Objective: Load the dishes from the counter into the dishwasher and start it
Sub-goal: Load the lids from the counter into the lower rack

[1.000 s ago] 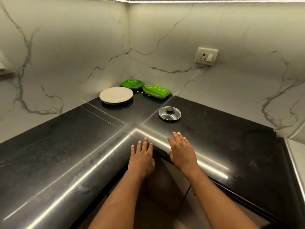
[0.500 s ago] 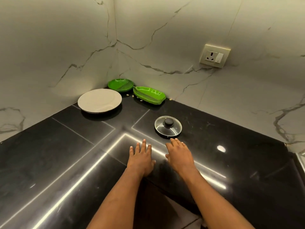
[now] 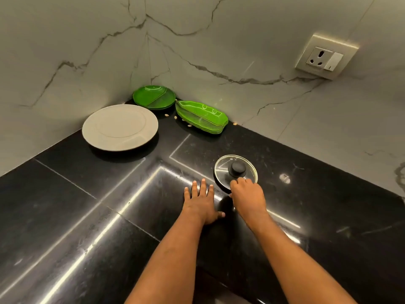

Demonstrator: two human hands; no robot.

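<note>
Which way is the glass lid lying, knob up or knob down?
Knob up. The glass lid lies on the counter with its black knob on top.

There is only one view, from a camera worn on the person's head. It faces forward and steeply down into the inner corner of a black counter [image 3: 65, 216], where two marble walls [image 3: 219, 40] meet in the upper middle of the frame. The camera is near: both forearms come in from the lower edge. The left hand [image 3: 200, 204] and the right hand [image 3: 246, 194] sit just below the centre, the right one at a lid [image 3: 235, 170]. The wide lens reaches a socket [image 3: 324, 58] in the upper right.
</note>
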